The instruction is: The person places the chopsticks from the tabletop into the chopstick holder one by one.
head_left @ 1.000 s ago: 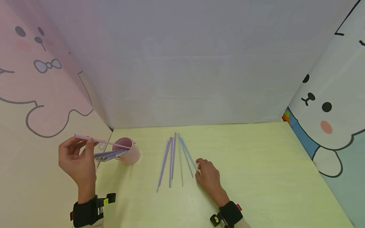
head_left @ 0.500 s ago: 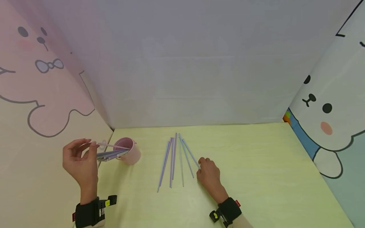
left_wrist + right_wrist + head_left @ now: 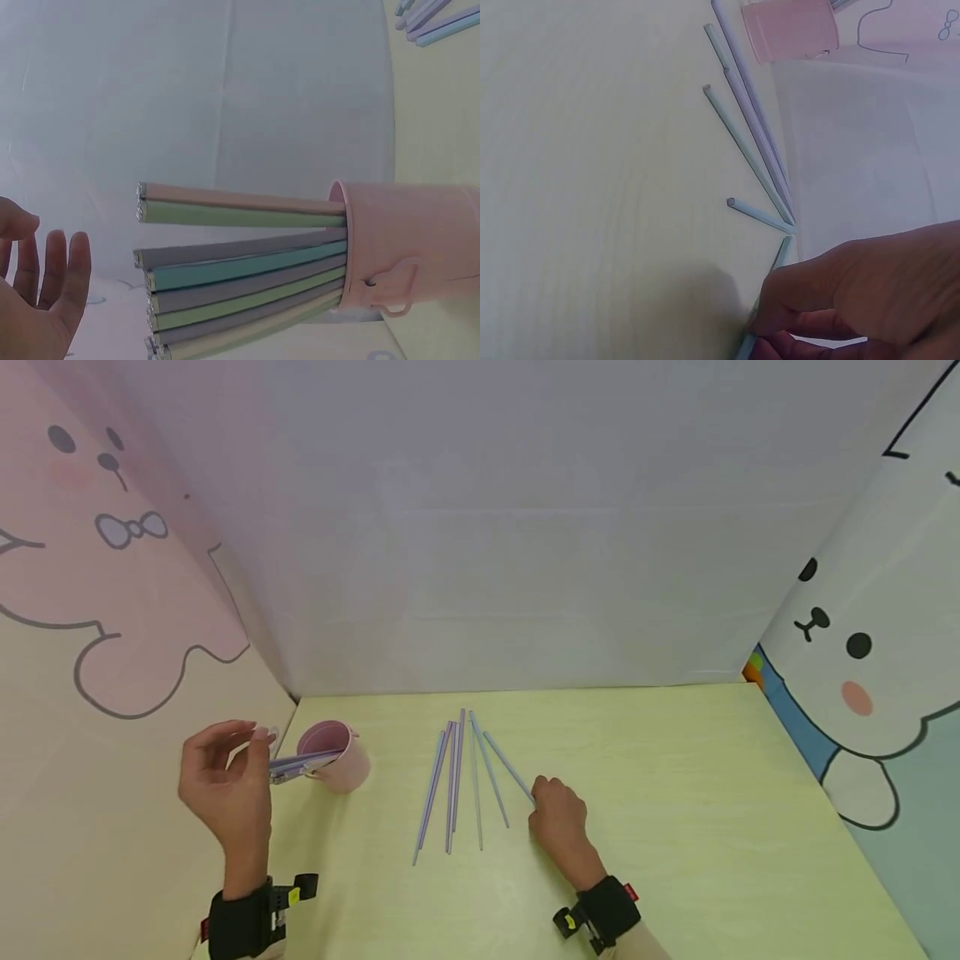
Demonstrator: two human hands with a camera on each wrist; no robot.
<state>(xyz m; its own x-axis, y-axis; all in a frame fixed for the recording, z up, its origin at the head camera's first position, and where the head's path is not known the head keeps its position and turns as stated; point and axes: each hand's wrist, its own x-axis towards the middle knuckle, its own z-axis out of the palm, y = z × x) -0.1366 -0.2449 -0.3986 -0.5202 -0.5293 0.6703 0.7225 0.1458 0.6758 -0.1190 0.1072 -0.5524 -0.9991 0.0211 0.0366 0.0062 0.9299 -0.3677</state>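
My left hand (image 3: 228,789) hovers left of a small pink bucket (image 3: 348,772), fingers loosely bent and nothing between them in the left wrist view. The bucket leans over with its mouth toward that hand. Several pastel pencils (image 3: 240,281) with silvery ends stick out of it, a pink pencil (image 3: 232,196) topmost. On the right, my right hand (image 3: 558,818) pinches the near end of a light blue pencil (image 3: 506,764), whose far part slants across the table. To its left lie several more pencils (image 3: 453,785), lilac, pale green and blue, roughly side by side.
The pale yellow table (image 3: 697,827) meets a whitish cloth wall (image 3: 525,568) at the back. Printed side panels with cartoon animals stand at left (image 3: 135,593) and right (image 3: 855,660). Black bands with small cameras sit on both wrists.
My left hand has let go of the pink pencil in the bucket and shifted right. My right hand has taken hold of the rightmost blue pencil and drawn it slightly right.
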